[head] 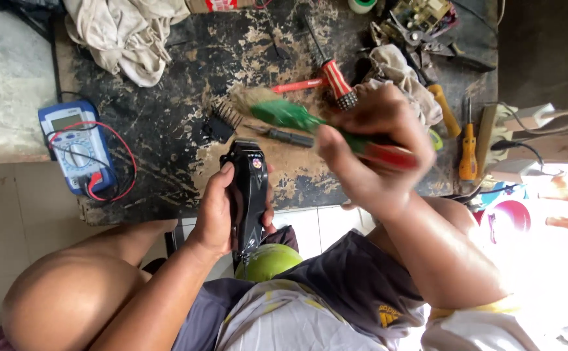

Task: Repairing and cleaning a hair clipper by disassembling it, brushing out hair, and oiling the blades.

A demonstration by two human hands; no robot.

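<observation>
At frame centre the left hand (216,214) grips a black clipper (250,195) upright, blade end toward the bench (167,117). The right hand (375,153) clasps a blurred green brush (284,116), its long axis slanting up-left, bristles just above the clipper's blade.

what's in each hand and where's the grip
The left hand wraps the middle of a black hair clipper. The right hand grips a blurred green brush at its red handle end.

One clipper (250,195), one multimeter (76,146), two cloths (125,32).
</observation>
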